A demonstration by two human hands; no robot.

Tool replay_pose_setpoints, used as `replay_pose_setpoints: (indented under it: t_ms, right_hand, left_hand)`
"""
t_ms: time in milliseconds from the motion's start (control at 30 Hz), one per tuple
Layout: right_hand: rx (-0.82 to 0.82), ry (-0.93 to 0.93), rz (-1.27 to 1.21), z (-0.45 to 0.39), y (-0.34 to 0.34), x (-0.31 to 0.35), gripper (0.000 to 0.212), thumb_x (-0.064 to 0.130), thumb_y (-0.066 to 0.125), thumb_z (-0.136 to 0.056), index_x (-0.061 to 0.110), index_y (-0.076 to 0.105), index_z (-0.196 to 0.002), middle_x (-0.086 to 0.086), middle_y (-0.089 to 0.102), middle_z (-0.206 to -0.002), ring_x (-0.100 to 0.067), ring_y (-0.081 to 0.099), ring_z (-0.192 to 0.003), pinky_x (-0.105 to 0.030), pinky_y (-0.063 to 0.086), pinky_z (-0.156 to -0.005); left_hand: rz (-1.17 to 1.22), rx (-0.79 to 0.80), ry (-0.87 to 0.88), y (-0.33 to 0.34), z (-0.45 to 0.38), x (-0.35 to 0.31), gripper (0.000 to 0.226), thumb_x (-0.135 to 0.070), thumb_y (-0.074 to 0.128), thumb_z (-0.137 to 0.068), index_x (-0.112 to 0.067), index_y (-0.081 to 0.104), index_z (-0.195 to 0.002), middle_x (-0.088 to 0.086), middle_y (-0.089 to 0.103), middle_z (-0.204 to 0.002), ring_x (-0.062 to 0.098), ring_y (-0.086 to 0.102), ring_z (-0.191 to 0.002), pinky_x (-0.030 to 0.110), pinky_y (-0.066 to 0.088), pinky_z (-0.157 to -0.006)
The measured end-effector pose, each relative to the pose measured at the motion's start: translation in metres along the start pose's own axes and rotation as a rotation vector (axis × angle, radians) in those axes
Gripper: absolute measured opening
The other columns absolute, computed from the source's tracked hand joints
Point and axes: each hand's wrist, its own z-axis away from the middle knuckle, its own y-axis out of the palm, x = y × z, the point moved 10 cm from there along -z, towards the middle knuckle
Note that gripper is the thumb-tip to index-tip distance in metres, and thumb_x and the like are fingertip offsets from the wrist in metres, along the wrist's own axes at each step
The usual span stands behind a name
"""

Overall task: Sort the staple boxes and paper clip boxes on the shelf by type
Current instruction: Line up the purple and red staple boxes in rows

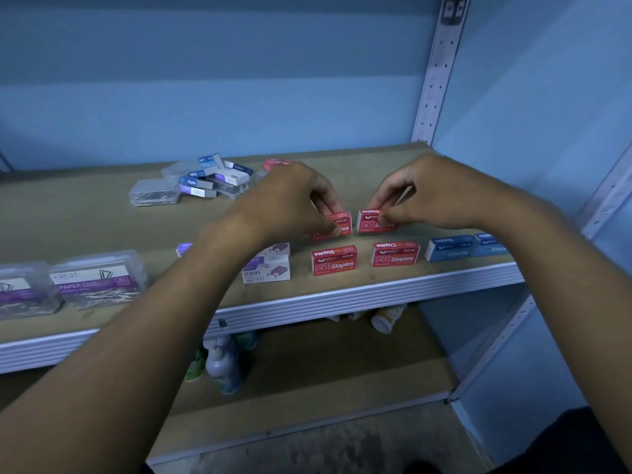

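Note:
My left hand (290, 200) pinches a red staple box (338, 223) that rests on the wooden shelf (376, 172). Just right of it, my right hand (427, 193) grips a second red staple box (371, 221). In front of them stand two more red staple boxes (334, 260) (395, 253) near the shelf's front edge. Blue staple boxes (449, 247) stand at the front right. White-and-purple staple boxes (266, 266) sit front centre, partly behind my left forearm. Clear paper clip boxes (97, 278) stand at the front left.
A mixed heap of blue, white and clear boxes (205, 181) lies at the back left, with one red box (273, 163) behind my left hand. A perforated metal upright (439, 70) bounds the shelf on the right. Bottles (222, 364) stand on the lower shelf.

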Motion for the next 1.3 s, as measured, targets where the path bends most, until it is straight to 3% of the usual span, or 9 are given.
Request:
replay_pose_setpoints:
  t_ms: [167,300,667,767,933,1133,1300]
  right_hand:
    - [0.023,0.006,-0.017,0.002,0.002,-0.006,0.017,0.015,0.078,-0.084,0.032,0.080,-0.090,0.018,0.076,-0.082,0.002,0.070,-0.077,-0.017,0.053,-0.073]
    - [0.058,0.010,-0.013,0.002,0.009,-0.010,0.017,0.016,0.079,-0.083,0.032,0.080,-0.090,0.017,0.076,-0.081,0.002,0.071,-0.076,-0.021,0.055,-0.075]
    - [0.080,0.006,0.034,0.000,0.011,-0.011,0.013,0.023,0.079,-0.083,0.034,0.080,-0.090,0.022,0.075,-0.081,0.006,0.069,-0.076,-0.017,0.051,-0.070]
    - [0.062,-0.019,0.035,-0.001,0.009,-0.007,0.004,0.033,0.078,-0.084,0.036,0.080,-0.087,0.026,0.074,-0.082,0.009,0.067,-0.080,-0.007,0.047,-0.064]
    - [-0.006,-0.036,0.041,-0.007,0.006,-0.002,0.007,0.039,0.072,-0.086,0.040,0.079,-0.084,0.030,0.072,-0.083,0.014,0.063,-0.083,-0.013,0.044,-0.069]
    - [-0.026,-0.052,0.056,-0.026,0.015,0.010,0.008,0.041,0.071,-0.088,0.042,0.078,-0.085,0.034,0.069,-0.083,0.021,0.057,-0.083,-0.007,0.038,-0.064]
    - [-0.025,-0.091,0.062,-0.043,0.031,0.031,0.009,0.033,0.071,-0.088,0.037,0.079,-0.090,0.027,0.072,-0.090,0.019,0.058,-0.085,0.002,0.038,-0.062]
  left_hand:
    - [-0.015,0.034,0.002,0.009,-0.003,-0.002,0.019,-0.022,0.085,-0.073,-0.022,0.078,-0.091,-0.011,0.075,-0.083,-0.005,0.067,-0.072,0.005,0.048,-0.055]
    - [-0.003,0.047,0.011,0.014,-0.003,-0.002,0.019,-0.019,0.085,-0.074,-0.020,0.078,-0.091,-0.010,0.075,-0.082,-0.011,0.064,-0.070,0.001,0.041,-0.049]
    - [-0.027,0.046,0.019,0.014,-0.003,0.002,0.018,-0.022,0.085,-0.074,-0.021,0.078,-0.091,-0.011,0.075,-0.083,-0.011,0.064,-0.073,-0.001,0.041,-0.052]
    - [0.000,0.023,0.026,0.009,-0.002,0.002,0.016,-0.030,0.084,-0.075,-0.023,0.078,-0.088,-0.012,0.074,-0.082,-0.014,0.063,-0.068,0.000,0.040,-0.052]
    - [-0.049,-0.079,-0.003,-0.009,0.002,0.011,0.033,-0.059,0.068,-0.081,-0.027,0.076,-0.084,-0.013,0.073,-0.083,-0.002,0.065,-0.080,0.017,0.051,-0.069]
    - [-0.179,-0.191,-0.059,-0.029,0.006,0.026,0.041,-0.058,0.055,-0.091,-0.021,0.074,-0.086,-0.005,0.071,-0.090,0.008,0.061,-0.082,0.020,0.042,-0.066]
    - [-0.251,-0.206,-0.178,-0.041,0.009,0.054,0.040,-0.055,0.057,-0.091,-0.018,0.073,-0.095,0.002,0.067,-0.106,0.017,0.059,-0.098,0.031,0.047,-0.084]
